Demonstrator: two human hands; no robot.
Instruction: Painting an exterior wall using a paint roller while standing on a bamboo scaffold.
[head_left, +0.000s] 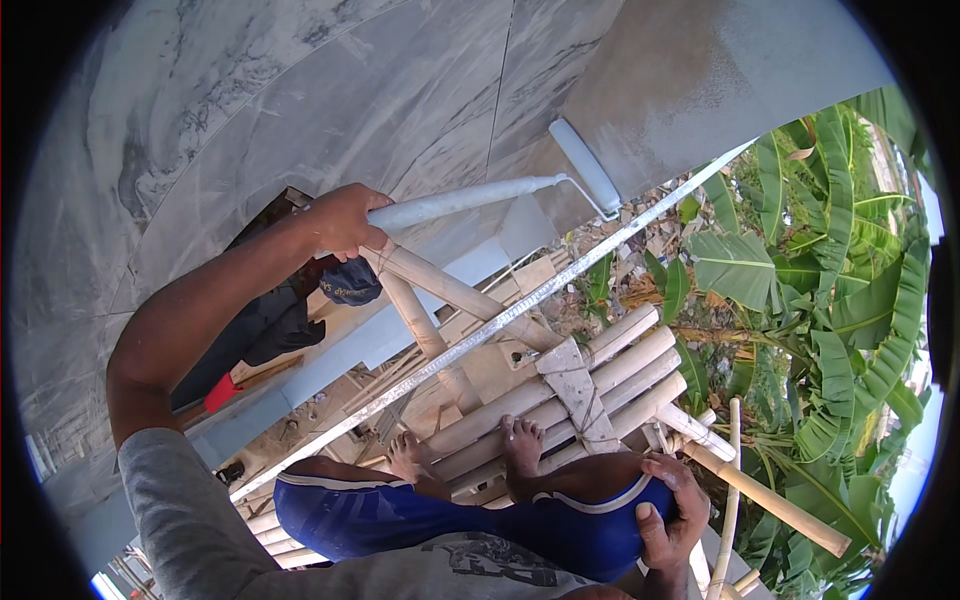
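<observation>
My left hand (349, 221) is closed around the pale, paint-smeared pole of a paint roller (585, 166). The roller's long sleeve, coated in light grey-blue paint, lies by the lower part of a brownish wall (652, 67). Light grey paint covers this wall's right side, with a patchy edge between the two tones. My right hand (675, 510) rests over my right knee, thumb and fingers apart, on the blue shorts (465, 517). Both my bare feet (523, 442) are on a platform of bamboo poles (630, 375).
A white-spattered straight bar (510, 311) crosses diagonally before me. Bamboo braces (450, 285) rise from the scaffold, tied with cord. A person in a dark cap (351, 283) is below on the left, by grey marbled panels (300, 112). Banana plants (817, 285) and rubble lie below right.
</observation>
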